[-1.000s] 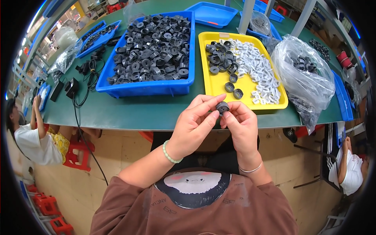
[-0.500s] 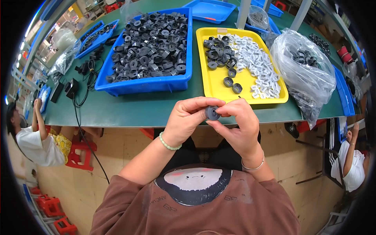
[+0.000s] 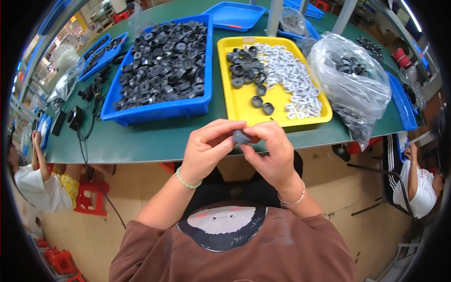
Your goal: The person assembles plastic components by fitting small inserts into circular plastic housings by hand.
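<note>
Head: dark part (image 3: 241, 137), faint (illegible) shirt lettering (image 3: 266, 240)

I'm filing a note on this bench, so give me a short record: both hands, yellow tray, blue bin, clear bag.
Left hand: pinching a small dark part
Right hand: up close against the same part
Yellow tray: dark round pieces on its left, white pieces on its right
Blue bin: heaped with dark plastic, left of the tray
Clear bag: right of the tray, dark bits inside
</note>
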{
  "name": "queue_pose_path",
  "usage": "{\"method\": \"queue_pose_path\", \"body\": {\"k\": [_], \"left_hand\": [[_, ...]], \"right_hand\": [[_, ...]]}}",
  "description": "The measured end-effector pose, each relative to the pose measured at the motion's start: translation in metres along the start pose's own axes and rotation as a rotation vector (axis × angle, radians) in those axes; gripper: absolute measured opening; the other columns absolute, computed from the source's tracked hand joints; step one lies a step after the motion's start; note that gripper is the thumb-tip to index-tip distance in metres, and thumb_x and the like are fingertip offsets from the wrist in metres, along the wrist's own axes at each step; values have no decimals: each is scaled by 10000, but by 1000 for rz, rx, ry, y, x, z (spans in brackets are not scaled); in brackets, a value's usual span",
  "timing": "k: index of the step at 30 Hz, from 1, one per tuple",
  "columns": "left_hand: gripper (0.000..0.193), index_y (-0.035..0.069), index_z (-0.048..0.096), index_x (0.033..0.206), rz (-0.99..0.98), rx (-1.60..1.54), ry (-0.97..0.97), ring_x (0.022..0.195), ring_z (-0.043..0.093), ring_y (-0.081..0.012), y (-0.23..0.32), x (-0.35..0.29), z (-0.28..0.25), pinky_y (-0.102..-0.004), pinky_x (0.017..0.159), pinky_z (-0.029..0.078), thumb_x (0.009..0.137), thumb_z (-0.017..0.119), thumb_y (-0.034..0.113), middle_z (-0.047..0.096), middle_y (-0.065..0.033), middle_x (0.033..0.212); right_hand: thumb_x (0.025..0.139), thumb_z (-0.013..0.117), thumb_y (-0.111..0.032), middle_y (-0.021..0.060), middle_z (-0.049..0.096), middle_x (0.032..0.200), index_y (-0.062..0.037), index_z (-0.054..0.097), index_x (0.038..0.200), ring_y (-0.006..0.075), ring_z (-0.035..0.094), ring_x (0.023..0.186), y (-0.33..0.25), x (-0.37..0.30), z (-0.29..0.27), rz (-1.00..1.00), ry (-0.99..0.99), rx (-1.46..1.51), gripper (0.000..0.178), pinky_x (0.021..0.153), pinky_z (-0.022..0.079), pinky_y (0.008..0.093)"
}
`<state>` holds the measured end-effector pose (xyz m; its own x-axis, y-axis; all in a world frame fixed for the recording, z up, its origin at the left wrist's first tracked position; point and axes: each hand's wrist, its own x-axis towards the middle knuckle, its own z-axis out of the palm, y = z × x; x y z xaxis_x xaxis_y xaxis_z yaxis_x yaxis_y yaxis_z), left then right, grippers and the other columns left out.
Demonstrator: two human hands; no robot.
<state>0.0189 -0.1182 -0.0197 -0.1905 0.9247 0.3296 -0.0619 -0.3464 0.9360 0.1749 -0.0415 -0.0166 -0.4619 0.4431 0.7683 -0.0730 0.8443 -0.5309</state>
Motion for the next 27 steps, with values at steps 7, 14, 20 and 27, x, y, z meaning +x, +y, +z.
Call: {"method": "queue_pose_path", "body": {"k": [7,14,20,27], "left_hand": [[300,36,689,1051,364,529,35,847,664,-204,4,1,7,-288,745,529,775,622,-62,676,-103,965],[291,29,682,1044,297,558,61,760,650,-180,4,2,8,-277,690,530,771,630,-57,665,-97,905],[271,24,674,1057,227,490,46,753,644,-165,-2,-1,8,-269,690,527,794,640,-36,665,-95,907],[264,4,634,1141,56,203,61,818,669,-145,-10,-2,8,-261,725,533,877,629,11,689,-89,965]], "right_hand": [[708,662,107,131,610,879,-3,565,978,252,633,727,2,-6,7,44,45,36,307,621,548,316],[742,680,50,112,601,833,-9,546,926,239,627,666,7,-4,4,71,-1,12,236,581,527,309],[768,684,28,115,622,829,-11,563,940,227,644,681,8,-7,0,187,-79,28,214,614,532,299],[923,607,-20,73,656,945,25,567,1046,93,628,770,7,-9,-9,594,93,536,138,679,513,227]]}}
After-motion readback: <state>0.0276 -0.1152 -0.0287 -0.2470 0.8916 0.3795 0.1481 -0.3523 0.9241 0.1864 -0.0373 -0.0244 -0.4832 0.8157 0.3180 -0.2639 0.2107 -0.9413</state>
